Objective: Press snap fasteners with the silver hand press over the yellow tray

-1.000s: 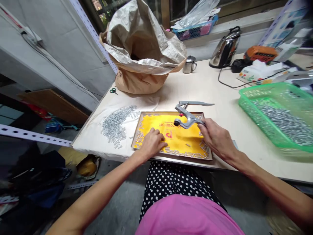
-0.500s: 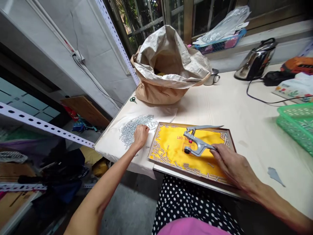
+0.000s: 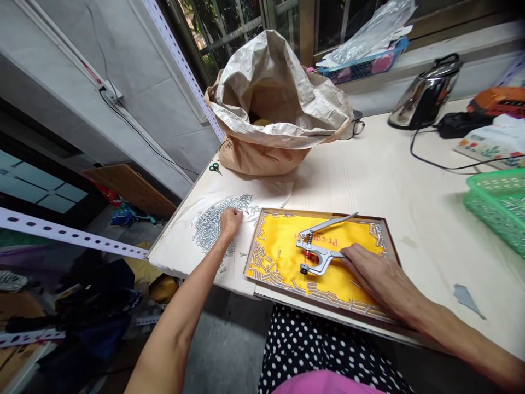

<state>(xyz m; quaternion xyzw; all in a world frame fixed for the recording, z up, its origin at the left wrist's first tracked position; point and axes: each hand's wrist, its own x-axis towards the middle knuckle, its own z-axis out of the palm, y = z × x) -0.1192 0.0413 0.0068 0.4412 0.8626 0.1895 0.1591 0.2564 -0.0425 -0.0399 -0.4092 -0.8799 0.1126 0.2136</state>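
My left hand [image 3: 230, 221] rests curled on a heap of small silver metal tubes [image 3: 209, 221] spread on white cloth at the table's left edge; its fingertips are pinched into the heap. My right hand [image 3: 371, 273] grips the lower handle of grey metal press pliers [image 3: 319, 249], which lie with their handles spread over a yellow sheet in a shallow brown-rimmed tray [image 3: 391, 246]. Several more silver tubes lie along the tray's inner edges.
A large crumpled paper sack [image 3: 279, 104] stands behind the tray, with small green scissors [image 3: 214, 167] to its left. A steel kettle [image 3: 426, 93] and its black cable sit at the back right. A green basket [image 3: 498, 205] holds more tubes at the right edge.
My left hand left the tray and reached left onto the heap of tubes. The pliers turned on the yellow sheet under my right hand. The view swung left.
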